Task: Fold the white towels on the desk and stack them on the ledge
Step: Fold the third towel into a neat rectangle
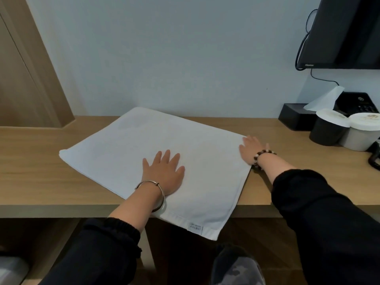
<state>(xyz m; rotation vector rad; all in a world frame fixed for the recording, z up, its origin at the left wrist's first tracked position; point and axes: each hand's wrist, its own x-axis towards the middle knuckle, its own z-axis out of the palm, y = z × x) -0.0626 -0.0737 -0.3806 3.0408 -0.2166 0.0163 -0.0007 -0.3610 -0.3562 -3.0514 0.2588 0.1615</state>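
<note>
Black sleeves (102,256) closest. Left hand (164,173) flat, fingers spread wide, pressing middle of white towel (123,149) on desk (30,161). Right hand (251,150) flat at towel's right edge, gripping nothing.

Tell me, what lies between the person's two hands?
Only flat white towel lies between the left hand and the right hand, seen in the head view.

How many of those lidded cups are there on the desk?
2. A dark cup stands at the right end of the desk. A pale cup stands just right of it, by the picture's edge. Others could sit beyond the frame.
</note>
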